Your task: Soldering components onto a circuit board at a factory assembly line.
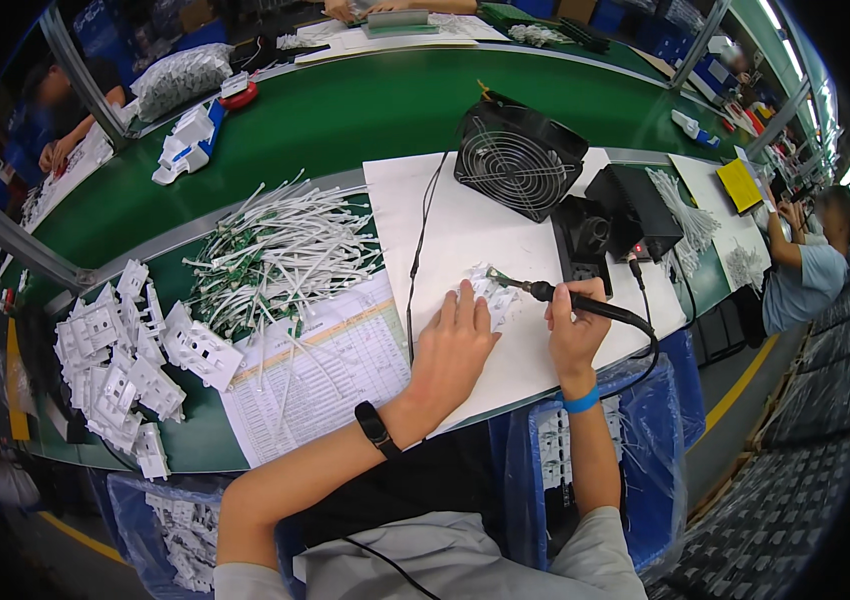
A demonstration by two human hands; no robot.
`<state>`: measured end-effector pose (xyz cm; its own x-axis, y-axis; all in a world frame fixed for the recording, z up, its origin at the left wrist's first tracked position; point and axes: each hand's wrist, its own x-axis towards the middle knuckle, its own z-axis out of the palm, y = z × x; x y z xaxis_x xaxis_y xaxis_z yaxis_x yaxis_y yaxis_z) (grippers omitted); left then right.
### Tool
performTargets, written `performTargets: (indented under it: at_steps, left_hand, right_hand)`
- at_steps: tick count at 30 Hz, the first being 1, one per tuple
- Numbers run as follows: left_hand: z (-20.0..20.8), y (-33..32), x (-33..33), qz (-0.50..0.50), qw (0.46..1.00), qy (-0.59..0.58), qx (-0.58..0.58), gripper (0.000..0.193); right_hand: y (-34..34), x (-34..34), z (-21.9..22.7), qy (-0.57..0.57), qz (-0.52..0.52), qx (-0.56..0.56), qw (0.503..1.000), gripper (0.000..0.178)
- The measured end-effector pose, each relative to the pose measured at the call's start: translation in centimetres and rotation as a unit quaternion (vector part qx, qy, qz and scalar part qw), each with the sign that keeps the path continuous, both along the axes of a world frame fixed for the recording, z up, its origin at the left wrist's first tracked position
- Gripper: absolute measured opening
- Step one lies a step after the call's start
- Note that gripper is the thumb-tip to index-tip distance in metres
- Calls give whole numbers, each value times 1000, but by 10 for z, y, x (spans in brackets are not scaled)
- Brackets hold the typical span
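On the white work sheet (395, 215) lies a small white plastic part (505, 305). My left hand (457, 350) rests over its near left side with the fingers stretched out, hiding some of it. A soldering iron (542, 290) is gripped in my right hand (577, 325), its tip pointing left to a small green board (495, 274) at the part's far edge. Whether the tip touches the board, I cannot tell. From the iron's handle a black cable (635, 322) curves round to the right.
A black fan (517, 165) stands behind my hands, beside a black soldering station (635, 210). To the left are white-wired green boards (280, 250), a printed sheet (330, 375) and piled white housings (110, 365). Lined blue bins (660, 430) sit below the edge. A co-worker (810, 265) sits right.
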<state>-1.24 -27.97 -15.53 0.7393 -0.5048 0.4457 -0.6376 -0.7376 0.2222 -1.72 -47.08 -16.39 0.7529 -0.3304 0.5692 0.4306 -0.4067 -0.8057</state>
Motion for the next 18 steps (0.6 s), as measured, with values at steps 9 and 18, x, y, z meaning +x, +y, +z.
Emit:
performTargets:
  at_steps: [9, 18]
  left_hand:
    - [-3, 0, 0, -2, 1000, 3, -6, 47]
    - [-5, 2, 0, -3, 1000, 0, -18, 47]
  right_hand:
    - [-6, -9, -2, -73, -36, 97, 992, 13]
    - [-6, -11, -7, -86, -45, 37, 995, 13]
